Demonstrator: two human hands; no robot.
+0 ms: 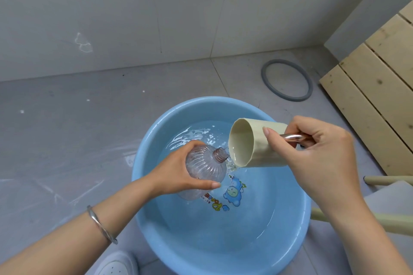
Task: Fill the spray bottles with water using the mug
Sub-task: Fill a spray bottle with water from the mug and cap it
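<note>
- Since the ribbed clear spray bottle (204, 168) is thin wet plastic, it prob. handles light, squashy, slippery; grip round the belly.
- Left hand (173, 172) wraps that belly, fingers over, thumb under; bottle tilted above water (245, 219) in blue basin (154, 138), neck at mug (257, 143) lip.
- Right hand (315, 156) curls round mug handle, index finger flat on wall.

Left hand (176, 171), forearm reaching from lower left, cups the bottle (201, 163); right hand (319, 158) grips the mug (261, 156) by its handle.

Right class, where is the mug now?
Head view, right of centre: the mug, held by the right hand, tilts over the blue basin, rim beside the bottle.
</note>
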